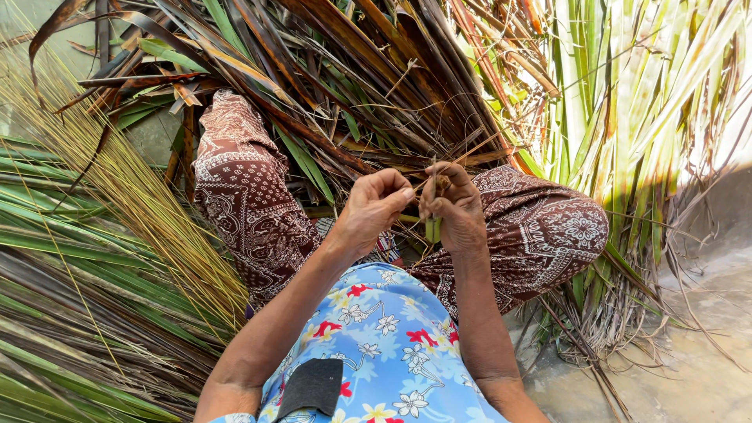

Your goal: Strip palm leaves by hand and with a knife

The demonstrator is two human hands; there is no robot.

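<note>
Where both hands meet, the leaf strip [432, 227] sits pinched between fingers [401, 193].

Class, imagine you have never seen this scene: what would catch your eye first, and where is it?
First, the two hands at the centre: the left hand and right hand meet over a narrow green leaf strip, each with a closed grip on it. Around them lie heaps of palm leaves, with a bundle of thin yellow leaf ribs on the left.

left hand [374, 205] pinching, right hand [454, 205] — fingers curled
</note>
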